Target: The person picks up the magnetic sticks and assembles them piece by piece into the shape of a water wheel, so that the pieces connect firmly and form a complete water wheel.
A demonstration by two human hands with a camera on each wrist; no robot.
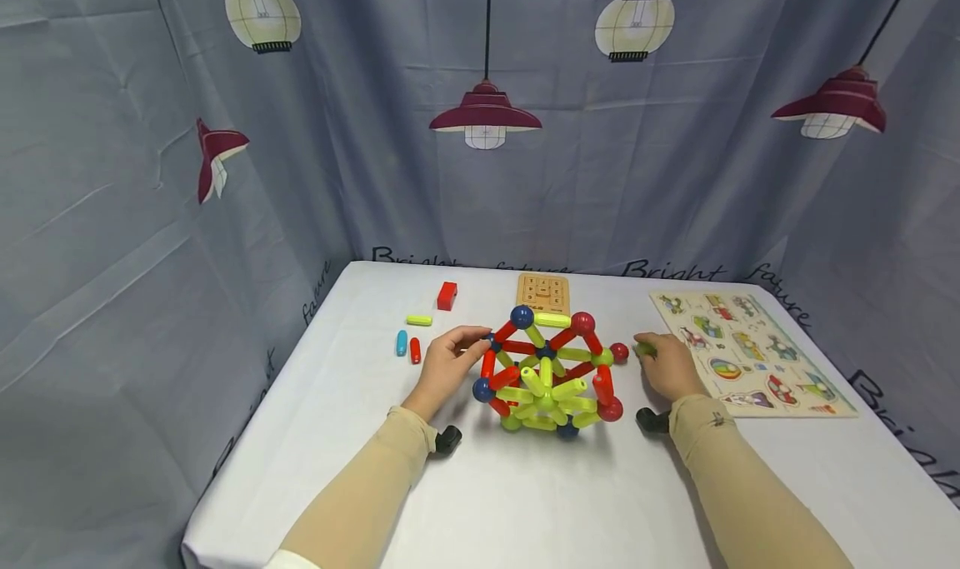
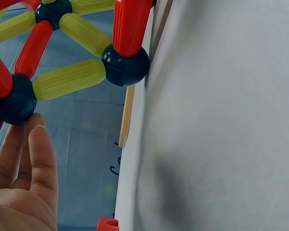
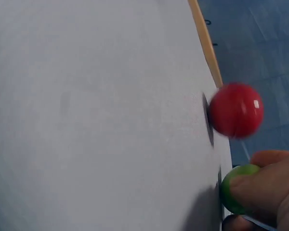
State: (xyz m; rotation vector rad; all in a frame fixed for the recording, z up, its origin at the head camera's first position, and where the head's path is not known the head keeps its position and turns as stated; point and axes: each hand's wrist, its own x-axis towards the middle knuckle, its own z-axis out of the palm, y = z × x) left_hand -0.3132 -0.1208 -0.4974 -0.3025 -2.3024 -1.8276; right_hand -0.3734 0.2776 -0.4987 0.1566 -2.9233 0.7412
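A lattice of magnetic rods and balls (image 1: 546, 398) in red, yellow-green and dark blue stands mid-table. At its left side my left hand (image 1: 448, 361) grips a dark blue corner ball (image 2: 18, 100) between thumb and fingers. Yellow-green and red rods join that ball to others in the left wrist view. Right of the lattice, my right hand (image 1: 670, 365) pinches a green ball (image 3: 237, 187) low at the tabletop, its far part hidden by the fingers. Beside it a loose red ball (image 3: 236, 110) sits on the table, between the lattice and my right hand.
A picture puzzle board (image 1: 757, 356) lies at the right. Behind the lattice is a small wooden board (image 1: 543, 294). On the left are a red block (image 1: 447, 296), a yellow-green rod (image 1: 419, 320), a blue rod (image 1: 402, 343) and a red rod (image 1: 415, 351). A curtain (image 1: 555, 202) hangs behind.
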